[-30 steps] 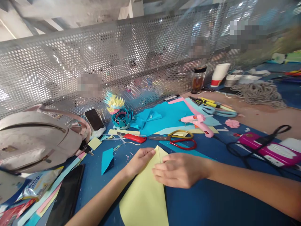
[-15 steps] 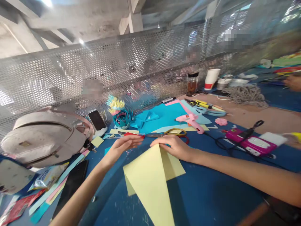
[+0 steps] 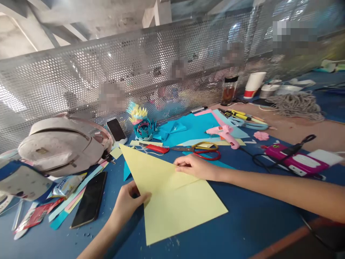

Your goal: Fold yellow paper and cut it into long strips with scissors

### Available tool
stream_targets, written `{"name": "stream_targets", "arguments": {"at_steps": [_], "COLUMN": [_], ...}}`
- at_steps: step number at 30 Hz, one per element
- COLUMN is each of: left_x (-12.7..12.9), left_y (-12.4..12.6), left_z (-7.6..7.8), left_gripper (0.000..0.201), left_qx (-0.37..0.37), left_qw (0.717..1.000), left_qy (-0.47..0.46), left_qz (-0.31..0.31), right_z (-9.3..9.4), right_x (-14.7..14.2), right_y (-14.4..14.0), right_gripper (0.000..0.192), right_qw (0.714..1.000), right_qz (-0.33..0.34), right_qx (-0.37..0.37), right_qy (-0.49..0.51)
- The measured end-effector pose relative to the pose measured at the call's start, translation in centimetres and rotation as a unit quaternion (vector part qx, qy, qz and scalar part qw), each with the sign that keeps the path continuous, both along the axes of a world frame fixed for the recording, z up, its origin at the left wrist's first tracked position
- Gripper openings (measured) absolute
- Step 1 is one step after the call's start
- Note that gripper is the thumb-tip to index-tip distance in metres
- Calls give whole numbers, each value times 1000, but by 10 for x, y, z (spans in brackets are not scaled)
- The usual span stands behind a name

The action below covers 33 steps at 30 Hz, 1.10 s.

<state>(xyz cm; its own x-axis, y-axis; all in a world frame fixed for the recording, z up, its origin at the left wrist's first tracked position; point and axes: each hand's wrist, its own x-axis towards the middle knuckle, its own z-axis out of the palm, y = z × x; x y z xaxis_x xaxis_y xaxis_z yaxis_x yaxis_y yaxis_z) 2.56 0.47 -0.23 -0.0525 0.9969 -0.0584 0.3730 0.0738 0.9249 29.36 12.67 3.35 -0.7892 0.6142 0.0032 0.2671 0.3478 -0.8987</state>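
**Here, two hands on a creased yellow sheet at a crowded craft tabletop**

Here a person's two bare hands work a large pale-yellow sheet of paper (image 3: pixel 172 194) that lies near the front middle of the blue tabletop (image 3: pixel 256 219), with one corner pointing away to the upper left and a crease running across it. The left hand (image 3: pixel 128 202) pinches the sheet's left edge, thumb on top and fingers curled beneath. The right hand (image 3: pixel 194 167) rests on the sheet's far edge, fingers bunched together and pressed down on the paper at the crease.

Just beyond the sheet lie a red-handled craft knife (image 3: pixel 156 148) and a pair of scissors with red and yellow handles (image 3: pixel 203 151). A pink glue gun (image 3: pixel 224 133) sits behind the scissors on sheets of turquoise paper (image 3: pixel 194 127). A folded paper flower in teal, yellow and pink (image 3: pixel 140 124) stands near the perforated metal screen (image 3: pixel 81 82), beside a propped smartphone (image 3: pixel 116 130). To the left rest a beige backpack (image 3: pixel 59 145) and, flat on the tabletop, a black phone (image 3: pixel 90 204) among strips of coloured paper. At the right lie a magenta case with a black cord (image 3: pixel 296 162), and farther back a coil of grey rope (image 3: pixel 296 105), a white paper cup (image 3: pixel 253 85) and a glass jar of dark liquid (image 3: pixel 228 90).
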Motion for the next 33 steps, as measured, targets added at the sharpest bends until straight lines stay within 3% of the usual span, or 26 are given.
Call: {"name": "stream_targets", "arguments": {"at_steps": [5, 12, 16, 21, 26, 33], "left_x": [-7, -14, -21, -28, -28, -21], "left_y": [-2, -5, -5, -4, -2, -21], "left_z": [-7, -8, -17, -21, -8, -9], "left_gripper": [26, 17, 17, 20, 23, 26], "left_qx": [38, 97, 166, 270, 322, 388], "left_qw": [994, 975, 954, 904, 838, 765], "left_qy": [95, 199, 245, 325, 400, 490], "left_qz": [32, -2, -40, -64, -186, -155], "right_z": [-9, -16, -18, -22, -22, -21], "right_x": [15, 27, 30, 36, 40, 48], "right_y": [-4, -7, -6, -7, -15, -29], "right_gripper": [2, 13, 18, 21, 23, 27], "right_qw": [986, 971, 964, 942, 912, 865], "right_qz": [-8, -18, -5, -16, -12, 14], "right_qx": [147, 207, 226, 291, 377, 476], "right_qy": [-84, -122, -138, -165, -159, -157]}}
